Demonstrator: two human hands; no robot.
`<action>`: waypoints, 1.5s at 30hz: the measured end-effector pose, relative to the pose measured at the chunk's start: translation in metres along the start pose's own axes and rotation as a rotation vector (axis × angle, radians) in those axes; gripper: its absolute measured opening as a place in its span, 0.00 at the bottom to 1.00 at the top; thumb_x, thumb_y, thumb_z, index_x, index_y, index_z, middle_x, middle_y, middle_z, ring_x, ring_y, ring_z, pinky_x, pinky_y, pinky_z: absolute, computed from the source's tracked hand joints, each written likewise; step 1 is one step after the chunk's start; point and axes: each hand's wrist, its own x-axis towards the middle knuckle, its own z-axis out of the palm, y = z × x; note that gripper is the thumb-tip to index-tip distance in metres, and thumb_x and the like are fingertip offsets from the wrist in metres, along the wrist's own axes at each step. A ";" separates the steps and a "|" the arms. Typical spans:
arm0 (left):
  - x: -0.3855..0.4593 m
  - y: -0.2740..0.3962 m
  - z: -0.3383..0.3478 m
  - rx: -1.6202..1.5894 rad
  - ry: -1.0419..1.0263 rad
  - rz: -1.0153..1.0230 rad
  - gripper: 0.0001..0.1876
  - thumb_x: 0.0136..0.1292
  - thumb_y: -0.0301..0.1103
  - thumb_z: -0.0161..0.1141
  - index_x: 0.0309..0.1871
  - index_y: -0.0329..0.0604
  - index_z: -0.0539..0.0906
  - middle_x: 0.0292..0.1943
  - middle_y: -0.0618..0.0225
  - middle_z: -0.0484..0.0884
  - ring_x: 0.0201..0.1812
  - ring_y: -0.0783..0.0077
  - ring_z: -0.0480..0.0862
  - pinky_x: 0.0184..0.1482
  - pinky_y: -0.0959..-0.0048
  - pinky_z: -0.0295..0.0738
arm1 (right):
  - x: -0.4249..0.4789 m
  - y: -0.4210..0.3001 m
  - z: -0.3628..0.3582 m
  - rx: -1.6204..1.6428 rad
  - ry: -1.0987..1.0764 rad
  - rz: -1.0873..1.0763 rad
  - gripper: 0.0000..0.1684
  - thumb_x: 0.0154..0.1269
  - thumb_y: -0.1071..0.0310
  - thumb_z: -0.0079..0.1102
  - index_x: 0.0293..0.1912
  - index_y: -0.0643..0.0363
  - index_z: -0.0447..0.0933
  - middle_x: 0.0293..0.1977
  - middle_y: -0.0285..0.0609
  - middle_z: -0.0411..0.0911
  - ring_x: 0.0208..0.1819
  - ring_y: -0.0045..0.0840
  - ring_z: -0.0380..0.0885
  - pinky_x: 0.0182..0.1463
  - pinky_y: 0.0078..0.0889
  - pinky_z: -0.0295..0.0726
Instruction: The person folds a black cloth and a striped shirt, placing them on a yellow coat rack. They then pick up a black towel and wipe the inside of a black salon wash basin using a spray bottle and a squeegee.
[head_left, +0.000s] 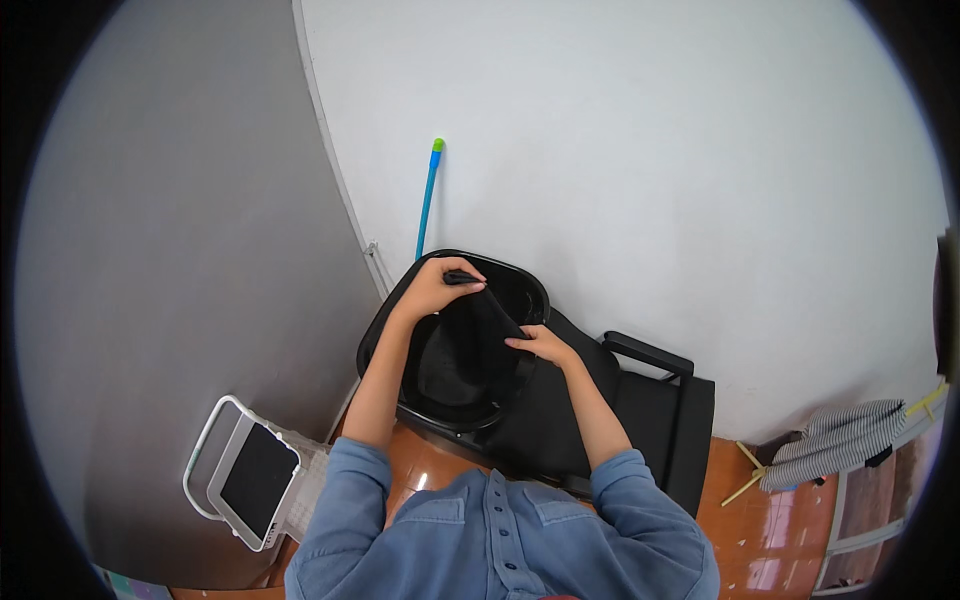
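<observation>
Below me stands a black shampoo basin (540, 292) joined to a black reclining salon chair (645, 420). A black cloth (480, 330) hangs down over the basin's bowl. My left hand (444, 289) pinches a bunched upper corner of it between thumb and fingers, above the basin. My right hand (541, 343) grips the cloth's other edge, lower and to the right, near the basin's rim by the chair back. The cloth is stretched between both hands; its lower end blends into the dark bowl, so I cannot tell where it ends.
A blue pole with a green tip (428, 202) leans on the white wall behind the basin. At the lower left is a white-framed cart (259, 480) with a black panel. The chair's armrest (649, 354) stands near the wall. Striped cloths (840, 446) hang on a yellow rack at right.
</observation>
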 end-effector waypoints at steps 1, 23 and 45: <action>-0.002 -0.003 -0.004 0.001 0.019 -0.016 0.06 0.54 0.27 0.69 0.35 0.37 0.86 0.35 0.66 0.86 0.42 0.72 0.82 0.51 0.73 0.73 | -0.003 0.004 -0.006 0.001 0.030 0.006 0.24 0.59 0.56 0.68 0.47 0.66 0.79 0.40 0.38 0.81 0.44 0.20 0.77 0.51 0.23 0.73; -0.009 -0.038 0.066 -0.226 -0.078 -0.162 0.22 0.57 0.36 0.69 0.51 0.32 0.78 0.45 0.65 0.82 0.47 0.75 0.78 0.52 0.75 0.71 | -0.012 -0.142 -0.005 -0.158 0.279 -0.559 0.26 0.41 0.74 0.72 0.45 0.61 0.79 0.34 0.41 0.79 0.39 0.28 0.78 0.47 0.29 0.76; -0.050 -0.019 0.093 -1.094 0.275 -0.516 0.21 0.68 0.45 0.54 0.54 0.37 0.75 0.54 0.64 0.75 0.57 0.74 0.71 0.60 0.72 0.63 | -0.043 -0.112 0.037 -0.361 0.648 -0.607 0.12 0.50 0.67 0.72 0.36 0.58 0.83 0.26 0.37 0.73 0.31 0.28 0.74 0.38 0.29 0.74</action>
